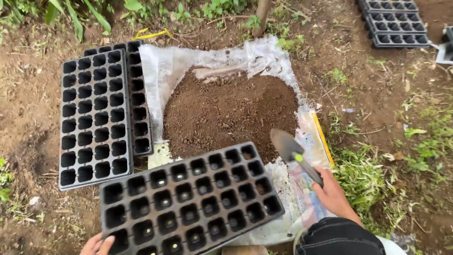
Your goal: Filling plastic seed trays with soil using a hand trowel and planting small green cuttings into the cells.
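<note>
Beside soil heap [226,111], right hand [332,193] grips trowel [295,156], left hand [96,244] holds seed tray [188,198]; spare trays [94,118] nr.

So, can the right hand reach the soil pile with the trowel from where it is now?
Probably yes. The right hand holds the trowel with its blade already at the edge of the soil pile, and nothing lies between them. The tray sits beside the path, not across it.

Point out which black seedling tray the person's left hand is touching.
The nearest seedling tray, lying at an angle below the soil pile; the left hand grips its bottom-left corner. The other trays lie untouched, left and far top right.
</note>
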